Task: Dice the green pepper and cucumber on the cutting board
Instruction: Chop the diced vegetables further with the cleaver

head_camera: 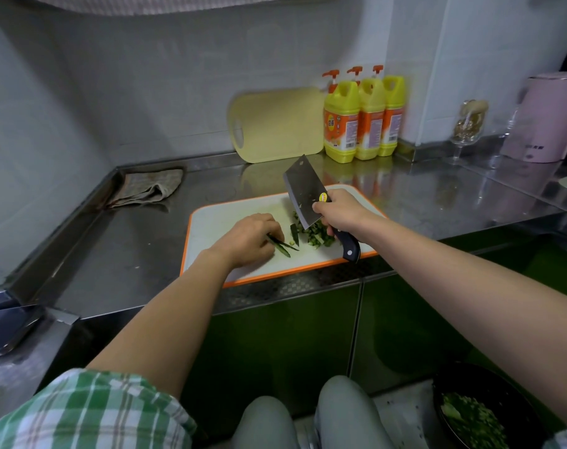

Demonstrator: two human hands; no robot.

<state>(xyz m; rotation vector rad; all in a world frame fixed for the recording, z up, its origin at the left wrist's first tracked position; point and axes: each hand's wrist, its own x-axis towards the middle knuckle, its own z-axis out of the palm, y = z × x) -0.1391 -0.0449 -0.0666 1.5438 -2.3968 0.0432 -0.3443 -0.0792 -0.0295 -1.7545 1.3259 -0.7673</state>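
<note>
Green on white: pinches long strips (283, 246) on the cutting board (211, 228) with the left grip (248, 239), clenches the raised cleaver (303, 189) in the right grip (337, 212) by the diced heap (319, 236), probably needs crosswise chops next.

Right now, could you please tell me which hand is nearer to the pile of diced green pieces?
Right. The right hand, gripping the cleaver, is just above the pile; the left hand sits off to its left, holding green strips on the cutting board.
</note>
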